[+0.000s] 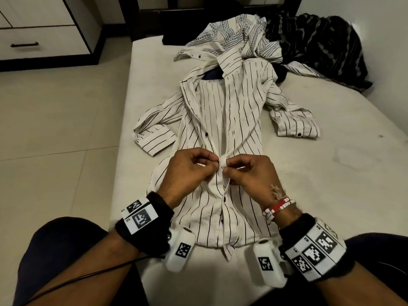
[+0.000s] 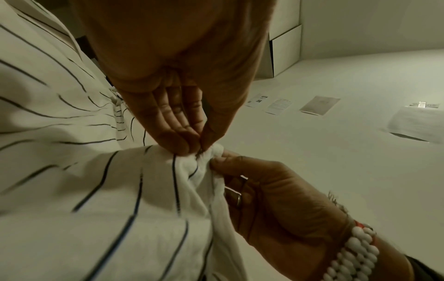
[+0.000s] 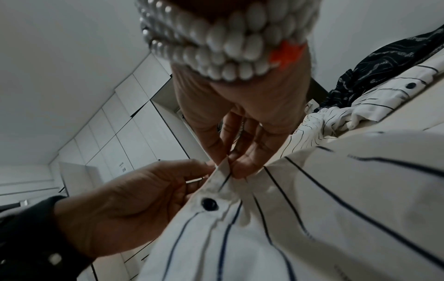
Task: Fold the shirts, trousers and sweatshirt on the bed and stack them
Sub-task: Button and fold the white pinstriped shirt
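Observation:
A white shirt with thin dark stripes (image 1: 234, 111) lies face up along the bed, collar far, hem near me. Both hands meet at its button placket halfway down. My left hand (image 1: 189, 171) pinches the left front edge (image 2: 199, 152) between thumb and fingers. My right hand (image 1: 249, 173) pinches the right front edge (image 3: 225, 167) against it. A dark button (image 3: 209, 203) sits fastened just below the pinch. A patterned white shirt (image 1: 238, 38) and a heap of black patterned clothes (image 1: 320, 45) lie crumpled at the bed's far end.
The bed's pale mattress (image 1: 331, 173) has bare room to the right of the shirt. Its left edge drops to a tiled floor (image 1: 55, 129). A white drawer unit (image 1: 39, 29) stands at the far left. My knees (image 1: 55, 250) are at the near edge.

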